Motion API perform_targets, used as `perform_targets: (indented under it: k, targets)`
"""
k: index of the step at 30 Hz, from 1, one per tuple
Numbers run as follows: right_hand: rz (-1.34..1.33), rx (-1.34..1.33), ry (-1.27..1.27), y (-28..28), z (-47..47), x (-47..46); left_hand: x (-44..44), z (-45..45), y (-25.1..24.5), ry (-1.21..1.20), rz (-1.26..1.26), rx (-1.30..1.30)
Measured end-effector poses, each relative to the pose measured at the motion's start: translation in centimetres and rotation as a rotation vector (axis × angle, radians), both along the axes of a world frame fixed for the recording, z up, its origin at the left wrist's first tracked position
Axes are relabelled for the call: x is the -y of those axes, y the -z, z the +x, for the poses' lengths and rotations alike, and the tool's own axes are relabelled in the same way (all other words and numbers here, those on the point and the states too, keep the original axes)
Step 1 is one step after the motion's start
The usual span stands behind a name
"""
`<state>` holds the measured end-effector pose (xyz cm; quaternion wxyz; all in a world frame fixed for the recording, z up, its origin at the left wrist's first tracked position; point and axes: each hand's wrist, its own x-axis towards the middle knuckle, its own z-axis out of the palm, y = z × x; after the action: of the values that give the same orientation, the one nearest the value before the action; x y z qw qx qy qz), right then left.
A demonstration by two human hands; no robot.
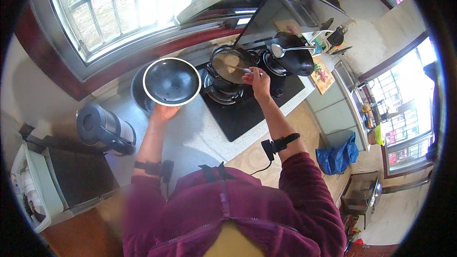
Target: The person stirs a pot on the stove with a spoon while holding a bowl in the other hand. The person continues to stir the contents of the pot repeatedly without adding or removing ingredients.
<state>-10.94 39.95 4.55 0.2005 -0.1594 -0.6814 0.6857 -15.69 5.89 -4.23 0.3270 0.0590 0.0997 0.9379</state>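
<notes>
My left hand (pixel 167 111) holds a dark pot lid with a pale rim (pixel 172 82), its underside turned up, above the counter left of the hob; its fingers are mostly hidden beneath it. A dark round pot (pixel 137 91) lies partly hidden behind the lid. On the left burner of the black hob (pixel 232 121) stands a dark cooking pot (pixel 228 85) with cloudy liquid and a pale lump of food (pixel 232 61) in it. My right hand (pixel 257 78), over the pot's right edge, grips the handle of a metal utensil (pixel 242 69) that reaches into the liquid; its tip is not clear.
A black wok (pixel 303 59) with a metal ladle (pixel 280 50) across it sits at the hob's right. Beyond is a cutting board (pixel 323 84) with chopped food. A steel thermal jug (pixel 119 125) stands on the left counter. The range hood (pixel 228 3) overhangs the hob.
</notes>
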Motion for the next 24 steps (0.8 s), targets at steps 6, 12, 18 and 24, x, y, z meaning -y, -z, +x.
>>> perform_targets:
  k: [6,12,18,24]
  targets:
    - [0.073,0.183,0.021,-2.8,2.0,-2.7,0.0,-0.3,0.7,-0.049,-0.067,0.145]
    - [0.117,0.057,0.104,-1.1,0.0,-0.9,-0.2,0.4,-0.5,-0.047,-0.018,0.043]
    - [-0.012,0.224,-0.038,-2.0,1.4,-2.1,0.0,-0.1,0.2,-0.021,-0.019,0.029]
    - [0.054,0.097,0.118,-2.5,0.6,-2.7,-0.2,0.0,0.5,-0.014,-0.042,0.063]
